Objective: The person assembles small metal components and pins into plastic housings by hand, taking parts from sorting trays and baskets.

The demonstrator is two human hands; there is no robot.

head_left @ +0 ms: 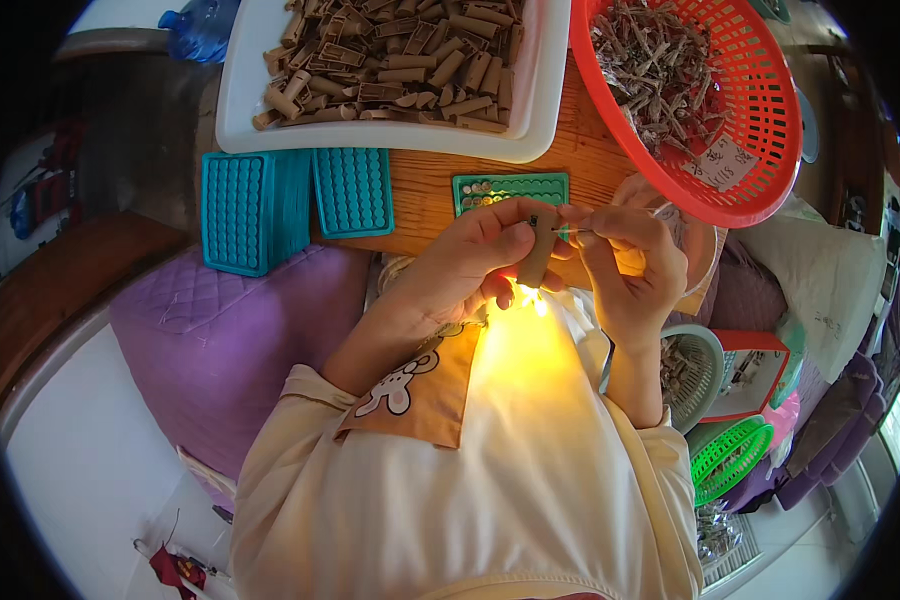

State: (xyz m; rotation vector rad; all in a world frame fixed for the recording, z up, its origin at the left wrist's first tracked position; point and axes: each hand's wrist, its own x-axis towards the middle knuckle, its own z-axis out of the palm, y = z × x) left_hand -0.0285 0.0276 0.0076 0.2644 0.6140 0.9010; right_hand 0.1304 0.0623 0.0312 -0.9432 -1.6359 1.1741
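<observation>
My left hand point(455, 262) is closed around a brown tube-shaped piece point(537, 258), held upright in front of my chest. The piece has a dark spot near its top. A thin metal tool point(572, 230), perhaps tweezers or a needle, is pinched in my right hand point(638, 262). Its tip points left at the upper part of the brown piece; whether it touches cannot be made out. Bright yellow light shines just below the piece onto my clothing. Beyond my hands lies a green tray point(540, 188) with small round hollows, some filled with small pale round bits.
A white bin point(390, 146) of brown tube pieces stands at the back. A red basket point(782, 120) of dry brown scraps is at the back right. Stacked teal trays point(260, 210) and another teal tray point(354, 192) lie left. Further baskets, including a green one point(735, 455), stand right.
</observation>
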